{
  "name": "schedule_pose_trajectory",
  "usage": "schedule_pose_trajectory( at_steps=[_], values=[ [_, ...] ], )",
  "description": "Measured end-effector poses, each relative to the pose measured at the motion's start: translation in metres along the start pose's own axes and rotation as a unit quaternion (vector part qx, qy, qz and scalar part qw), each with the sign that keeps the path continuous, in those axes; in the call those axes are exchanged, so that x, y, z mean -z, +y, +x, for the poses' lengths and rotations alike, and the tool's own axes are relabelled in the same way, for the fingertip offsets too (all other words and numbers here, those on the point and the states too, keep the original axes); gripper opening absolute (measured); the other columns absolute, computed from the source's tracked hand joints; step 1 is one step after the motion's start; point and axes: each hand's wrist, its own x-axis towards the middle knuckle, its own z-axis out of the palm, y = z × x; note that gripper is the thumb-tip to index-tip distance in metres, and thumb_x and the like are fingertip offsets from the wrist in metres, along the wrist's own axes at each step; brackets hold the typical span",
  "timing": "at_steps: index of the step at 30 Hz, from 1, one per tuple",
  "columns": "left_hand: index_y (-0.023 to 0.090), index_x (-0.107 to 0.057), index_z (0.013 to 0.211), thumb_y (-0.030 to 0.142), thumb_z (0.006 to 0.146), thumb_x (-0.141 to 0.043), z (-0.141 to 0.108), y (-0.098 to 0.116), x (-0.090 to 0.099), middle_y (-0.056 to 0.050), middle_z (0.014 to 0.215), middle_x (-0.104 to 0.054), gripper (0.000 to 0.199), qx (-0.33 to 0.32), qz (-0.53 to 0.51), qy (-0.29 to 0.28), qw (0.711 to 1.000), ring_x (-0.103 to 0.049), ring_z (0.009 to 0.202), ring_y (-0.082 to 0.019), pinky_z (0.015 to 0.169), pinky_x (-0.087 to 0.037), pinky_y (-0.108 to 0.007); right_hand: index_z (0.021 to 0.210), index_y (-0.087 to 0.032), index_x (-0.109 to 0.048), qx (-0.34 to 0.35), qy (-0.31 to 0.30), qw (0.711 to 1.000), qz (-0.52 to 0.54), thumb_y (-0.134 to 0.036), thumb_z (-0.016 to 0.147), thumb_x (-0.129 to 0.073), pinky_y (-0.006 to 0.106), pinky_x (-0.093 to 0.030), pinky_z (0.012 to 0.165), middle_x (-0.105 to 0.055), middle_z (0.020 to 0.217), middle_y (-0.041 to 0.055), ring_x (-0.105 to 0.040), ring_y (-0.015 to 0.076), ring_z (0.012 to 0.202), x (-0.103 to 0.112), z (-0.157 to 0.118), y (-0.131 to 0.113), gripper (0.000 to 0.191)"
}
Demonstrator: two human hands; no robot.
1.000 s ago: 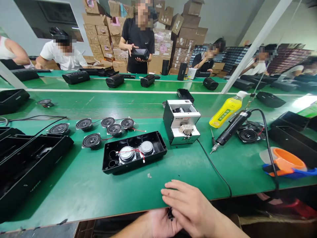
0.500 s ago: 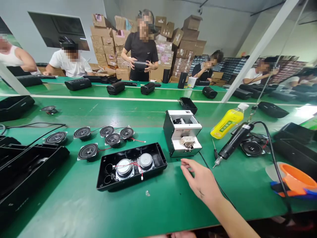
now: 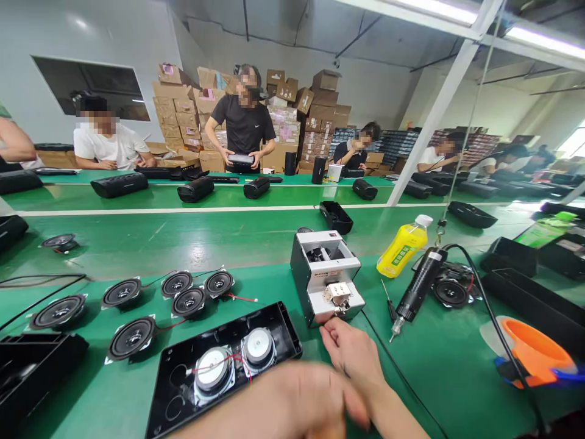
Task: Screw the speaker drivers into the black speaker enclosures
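Note:
My right hand [image 3: 350,349] is at the front foot of a white and black machine [image 3: 326,274], its fingers curled together; anything between them is too small to tell. My left hand [image 3: 311,396], smeared by motion, crosses in front of my right wrist, and its fingers cannot be made out. Beneath and behind the left arm lies an open black speaker housing [image 3: 183,360]. It holds two round drivers, a larger one [image 3: 213,370] and a smaller one [image 3: 258,349], with red wires running across them.
Several loose speaker drivers [image 3: 132,337] lie at the left. Right of the machine are a yellow bottle [image 3: 404,249], a hanging black screwdriver [image 3: 419,285], a cable and an orange container [image 3: 539,347]. People sit or stand across the green bench [image 3: 256,235].
My left hand has come into view over the front of the housing. My right hand's fingers have closed and moved to the machine's foot. The view has shifted.

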Motion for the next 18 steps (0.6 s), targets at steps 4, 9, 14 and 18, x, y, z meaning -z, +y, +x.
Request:
schedule_pose_trajectory(
  at_steps=[4,9,14,18],
  values=[
    [0.015,-0.064,0.107,0.02,0.104,-0.053,0.059,0.103,-0.005,0.01,0.061,-0.039,0.012,-0.143,0.202,0.092,0.965,-0.028,0.046,-0.005,0.044,-0.021,-0.016,0.096,-0.013,-0.066,0.023,0.073,0.995,0.061,-0.041,0.113,-0.056,0.02,-0.054,0.059,-0.061,0.077,-0.0005,-0.057,0.0088,0.061,0.055,0.041,-0.003,0.034],
    [0.016,-0.067,0.118,0.04,0.106,-0.067,0.152,0.16,0.01,-0.004,0.105,-0.069,0.027,-0.248,0.349,0.183,0.885,-0.067,0.082,-0.015,0.071,-0.06,-0.031,0.104,-0.013,-0.068,0.045,0.106,0.99,0.081,-0.044,0.111,-0.06,0.029,-0.06,0.074,-0.066,0.089,0.0032,-0.064,0.013,0.075,0.089,0.137,0.019,0.033],
    [0.017,-0.07,0.12,0.04,0.105,-0.069,0.179,0.151,0.034,-0.008,0.122,-0.072,0.027,-0.278,0.478,0.168,0.816,-0.071,0.108,-0.023,0.095,-0.061,-0.045,0.105,-0.014,-0.071,0.084,0.062,0.991,0.089,-0.049,0.108,-0.062,0.038,-0.06,0.091,-0.07,0.101,0.0071,-0.068,0.0184,0.096,0.078,0.186,0.038,0.036],
    [0.016,-0.07,0.118,0.044,0.108,-0.064,0.169,0.147,0.041,-0.005,0.107,-0.074,0.03,-0.285,0.531,0.122,0.789,-0.073,0.095,-0.02,0.092,-0.062,-0.043,0.106,-0.017,-0.076,-0.008,0.139,0.986,0.094,-0.059,0.107,-0.055,0.044,-0.057,0.102,-0.073,0.112,0.0101,-0.07,0.0227,0.107,0.107,0.151,0.06,0.047]
  ],
)
